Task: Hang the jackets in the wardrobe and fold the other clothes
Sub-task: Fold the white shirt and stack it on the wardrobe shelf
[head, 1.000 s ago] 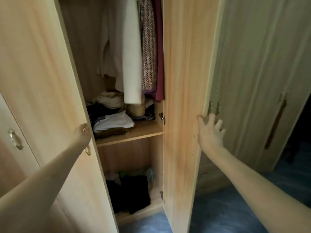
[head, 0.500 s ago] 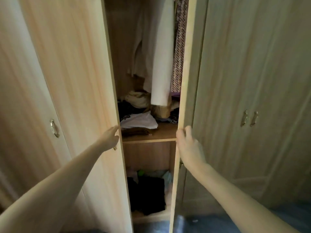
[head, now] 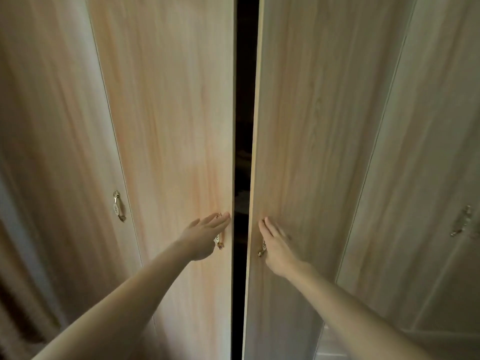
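Fingers (head: 220, 220) of both hands lie straight, gripping nothing, flat beside the inner edges of the stiff wardrobe doors (head: 168, 126); handles (head: 261, 248) give the surest hold.

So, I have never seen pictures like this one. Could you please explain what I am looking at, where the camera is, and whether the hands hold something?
There is no machine here. A person wears a wide-angle camera on the head, so you look forward and down along both bare arms. In front stands a wooden wardrobe. The left hand lies with straight fingers on the left door, over its small metal handle. The right hand lies the same way on the right door, beside its handle. Neither hand holds anything. Between the doors a narrow dark gap is open; the inside is too dark to see. Further doors stand at both sides.
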Motion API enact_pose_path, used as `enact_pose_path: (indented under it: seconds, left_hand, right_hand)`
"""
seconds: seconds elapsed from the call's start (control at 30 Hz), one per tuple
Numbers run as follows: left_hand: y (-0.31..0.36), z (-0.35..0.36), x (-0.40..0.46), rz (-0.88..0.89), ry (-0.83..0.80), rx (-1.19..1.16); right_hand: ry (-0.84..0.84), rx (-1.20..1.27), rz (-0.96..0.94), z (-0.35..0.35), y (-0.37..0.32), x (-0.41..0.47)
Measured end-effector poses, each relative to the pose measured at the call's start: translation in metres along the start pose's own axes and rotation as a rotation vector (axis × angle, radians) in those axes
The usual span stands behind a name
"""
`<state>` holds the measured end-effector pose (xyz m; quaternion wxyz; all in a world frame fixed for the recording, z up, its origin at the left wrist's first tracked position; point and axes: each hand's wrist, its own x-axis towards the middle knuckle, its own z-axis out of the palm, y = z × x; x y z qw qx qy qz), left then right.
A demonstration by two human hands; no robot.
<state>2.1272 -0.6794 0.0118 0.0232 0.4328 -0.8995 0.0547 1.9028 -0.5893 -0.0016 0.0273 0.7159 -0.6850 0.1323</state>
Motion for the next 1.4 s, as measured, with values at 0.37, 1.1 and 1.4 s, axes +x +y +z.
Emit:
enact_pose_path:
  seconds: [0.37, 1.1, 1.4]
  left_hand:
    - [-0.036, 0.039, 0.074, 0.105, 0.257, 0.101]
    - [-0.028, 0.039, 0.119, 0.030, 0.115, 0.372]
    - [0.016, 0.014, 0.077, -0.095, 0.034, 0.179]
  right_hand:
    - [0.084, -0.035, 0.115, 0.038, -0.008, 0.075]
    - [-0.013, 0.044, 0.300, 0.046, -0.022, 0.140]
    - [-0.039, 0.000, 0.224, -0.012, 0.002, 0.071]
